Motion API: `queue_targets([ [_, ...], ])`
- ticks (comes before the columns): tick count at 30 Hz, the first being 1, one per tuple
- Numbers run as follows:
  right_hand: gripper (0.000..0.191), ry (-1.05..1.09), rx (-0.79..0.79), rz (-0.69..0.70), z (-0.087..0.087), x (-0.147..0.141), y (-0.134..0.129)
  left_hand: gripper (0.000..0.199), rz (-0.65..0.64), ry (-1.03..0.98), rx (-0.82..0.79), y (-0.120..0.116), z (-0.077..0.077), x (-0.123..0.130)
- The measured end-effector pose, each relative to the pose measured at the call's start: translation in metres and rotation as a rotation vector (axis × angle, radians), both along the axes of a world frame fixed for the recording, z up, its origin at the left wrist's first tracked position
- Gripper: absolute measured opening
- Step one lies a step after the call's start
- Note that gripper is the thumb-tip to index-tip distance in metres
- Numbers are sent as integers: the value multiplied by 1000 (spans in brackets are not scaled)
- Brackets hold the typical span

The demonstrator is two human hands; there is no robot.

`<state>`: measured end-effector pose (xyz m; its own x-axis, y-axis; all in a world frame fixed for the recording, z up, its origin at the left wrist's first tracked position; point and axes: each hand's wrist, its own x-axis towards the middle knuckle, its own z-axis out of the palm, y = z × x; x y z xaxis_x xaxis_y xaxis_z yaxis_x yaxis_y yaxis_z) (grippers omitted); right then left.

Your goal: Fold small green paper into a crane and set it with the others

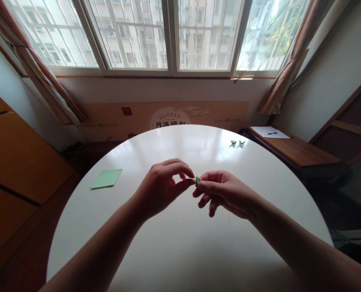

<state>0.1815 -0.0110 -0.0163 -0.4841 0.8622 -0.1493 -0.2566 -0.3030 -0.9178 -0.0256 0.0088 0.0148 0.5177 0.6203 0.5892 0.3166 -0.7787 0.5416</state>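
A small folded piece of green paper [198,182] is held above the middle of the white round table [180,251]. My right hand [226,190] pinches it between thumb and index finger, with the other fingers loosely spread below. From the left, my left hand [165,184] reaches the paper's edge with its thumb tip, the index fingertip just above; whether it grips the paper cannot be made out. Two small folded green paper figures [233,143] stand side by side at the table's far right. A green square paper stack [106,179] lies at the left.
Beyond the table's right edge, a wooden side table [308,152] bears a white sheet [268,132] with a pen on it. Orange-brown cabinets [22,158] stand at the left. A barred window and curtains are behind.
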Motion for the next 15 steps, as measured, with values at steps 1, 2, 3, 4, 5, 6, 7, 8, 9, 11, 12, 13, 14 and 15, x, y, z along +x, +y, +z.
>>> queue_targets([
  [1, 26, 9, 7, -15, 0, -1, 0, 6, 27, -26, -40, 0, 0, 0],
  [2, 26, 15, 19, -29, 0, -1, -1, 5, 58, -49, -81, 0, -1, 0],
  [3, 26, 19, 33, -41, 0, -1, -1, 6, 92, -69, -127, 1, -1, 0],
  [4, 26, 20, 49, -54, 1, -2, -1, 8, 124, -83, -177, 1, -1, 0],
  [5, 26, 19, 67, -65, 1, -2, -2, 12, 149, -90, -228, 0, -1, 0],
  [6, 26, 16, 87, -76, 1, -2, -2, 16, 165, -90, -276, 0, -1, 0],
  [7, 26, 12, 107, -88, 1, -3, -3, 19, 172, -82, -321, 0, 0, 0],
  [8, 26, 6, 128, -100, 1, -3, -3, 21, 171, -73, -359, -1, 0, 1],
  [9, 26, -3, 151, -115, 1, -3, -4, 21, 165, -64, -391, -2, 1, 2],
  [11, 27, -27, 201, -145, 1, -4, -5, 21, 149, -60, -446, -4, 2, 5],
  [12, 27, -40, 227, -161, 1, -5, -6, 21, 142, -62, -473, -5, 2, 7],
  [13, 28, -54, 255, -178, 1, -5, -7, 21, 139, -65, -496, -7, 2, 8],
  [14, 28, -68, 286, -195, 0, -6, -7, 21, 139, -68, -515, -8, 3, 9],
  [15, 28, -81, 318, -212, -1, -6, -8, 21, 141, -70, -528, -9, 3, 11],
])
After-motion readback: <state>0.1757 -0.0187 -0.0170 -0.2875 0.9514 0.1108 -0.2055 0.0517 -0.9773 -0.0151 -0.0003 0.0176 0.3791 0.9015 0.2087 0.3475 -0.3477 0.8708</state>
